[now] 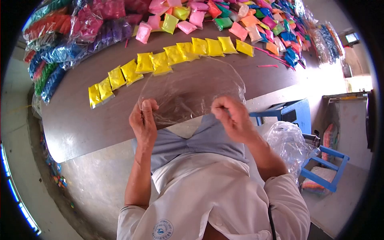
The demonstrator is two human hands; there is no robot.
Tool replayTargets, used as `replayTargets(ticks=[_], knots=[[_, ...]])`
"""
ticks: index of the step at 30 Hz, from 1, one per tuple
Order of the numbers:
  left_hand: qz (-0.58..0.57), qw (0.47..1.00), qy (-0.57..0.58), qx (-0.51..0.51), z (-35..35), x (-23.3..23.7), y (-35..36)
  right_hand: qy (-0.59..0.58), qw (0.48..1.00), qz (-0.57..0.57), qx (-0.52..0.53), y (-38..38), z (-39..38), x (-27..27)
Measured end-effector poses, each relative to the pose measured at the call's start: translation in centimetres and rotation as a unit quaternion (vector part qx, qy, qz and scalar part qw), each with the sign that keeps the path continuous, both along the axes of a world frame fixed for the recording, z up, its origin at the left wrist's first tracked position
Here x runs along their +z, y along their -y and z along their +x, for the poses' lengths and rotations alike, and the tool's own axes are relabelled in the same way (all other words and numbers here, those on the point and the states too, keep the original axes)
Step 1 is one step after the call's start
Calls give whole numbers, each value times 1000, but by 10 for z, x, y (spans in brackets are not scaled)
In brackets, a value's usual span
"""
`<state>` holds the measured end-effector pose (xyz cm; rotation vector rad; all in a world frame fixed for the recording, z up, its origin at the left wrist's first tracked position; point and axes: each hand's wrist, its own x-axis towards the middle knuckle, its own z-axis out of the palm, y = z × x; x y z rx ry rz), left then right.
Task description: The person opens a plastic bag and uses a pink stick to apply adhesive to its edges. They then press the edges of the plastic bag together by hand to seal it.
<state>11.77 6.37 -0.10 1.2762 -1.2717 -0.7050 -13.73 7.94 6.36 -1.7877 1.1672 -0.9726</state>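
Observation:
A clear plastic bag stretches between my two hands above the table's front edge. My left hand is closed, thumb against fingers, on the bag's left side. On the other side my right hand is curled at the bag's near right corner, its fingers pinched together and slightly blurred. Beyond the bag, a curved row of several yellow packets lies on the brown table. The bag's far edge comes close to the middle packets.
Heaps of colourful small packets cover the table's far side. Bundled bags of packets are piled at the far left. Pink sticks lie at the right. Beside me are a blue stool and a clump of clear plastic bags.

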Motion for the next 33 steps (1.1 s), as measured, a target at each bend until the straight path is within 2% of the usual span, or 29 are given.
replayTargets(ticks=[2, 4, 6, 8, 10, 11, 12, 13, 14, 15, 16, 18, 20, 24, 26, 30, 32, 33], knots=[[31, 1000, 1, -1, 1, 5, -2, 45, 997, 40, -38, -6, -18, 15], [64, 998, 1, -2, 2, 6, -5, 52, 996, 18, -77, -16, -44, 27], [40, 999, 2, 0, 1, 6, -4, 76, 977, -5, -198, -24, -77, 33], [26, 1000, -14, -6, -1, 3, -2, -2, 930, 26, -367, -28, -116, 35], [13, 999, -29, -11, -1, 3, -2, -266, 854, 121, -430, -30, -180, 15], [24, 1000, -17, -7, 0, 3, -2, -443, 792, 129, -400, -27, -184, 19], [36, 999, -4, -2, 0, 4, -3, -443, 791, 127, -402, -26, -181, 18], [35, 999, -6, -3, -1, 4, -2, -465, 792, -63, -390, -24, -173, 15], [39, 999, -8, -5, -1, 4, -2, -470, 765, -251, -363, -21, -162, 12], [44, 999, -9, -7, -1, 4, -3, -335, 840, -207, -373, -13, -147, 15], [43, 999, -8, -9, 0, 4, -3, -334, 839, -206, -376, -9, -132, 18], [28, 999, -2, -19, 2, 0, -1, -188, 938, -109, -269, 0, -103, 27], [24, 999, -3, -21, 3, -2, -2, -158, 953, -132, -221, 8, -70, 34], [44, 999, -14, -12, 0, 2, -4, -191, 959, -210, -14, 15, -13, 38], [38, 999, -14, -16, 2, -2, -3, -215, 961, -157, 72, 15, 24, 40], [54, 998, 26, -14, 4, 7, -4, -276, 948, -101, 119, 7, 66, 0], [47, 999, 18, -12, 3, 7, -4, -220, 956, -139, 134, 7, 69, -14], [42, 999, 9, -8, 2, 7, -3, -172, 973, -98, 115, 9, 65, -13]])
